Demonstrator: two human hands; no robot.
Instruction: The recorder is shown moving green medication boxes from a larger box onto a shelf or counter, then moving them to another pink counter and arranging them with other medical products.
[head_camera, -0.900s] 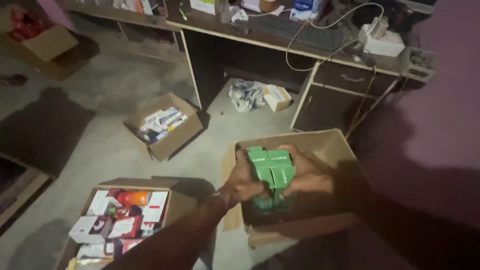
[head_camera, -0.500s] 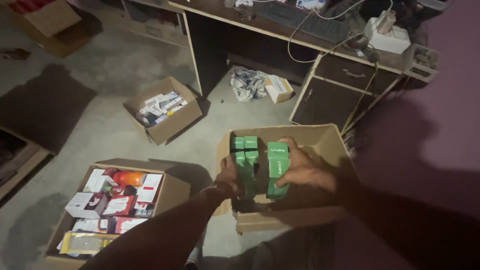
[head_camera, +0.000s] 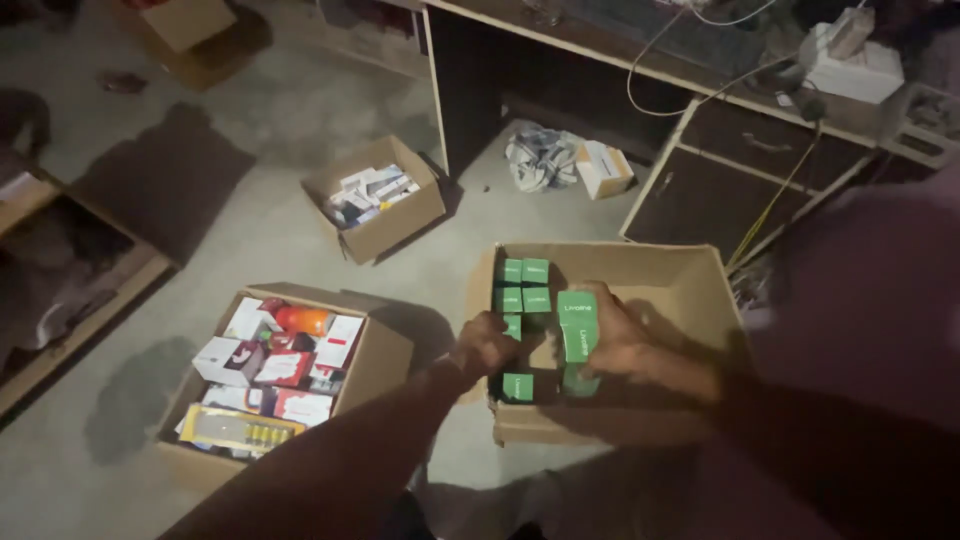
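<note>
Holding green boxes w/ right hand in carton.

green cartons: small, rectangular, matching; four packed upright in a block at the back left of the box, one more near the front wall.
held carton: same green, tall, upright, gripped above the pack.
cardboard box: brown, open-topped, on the floor.
</note>
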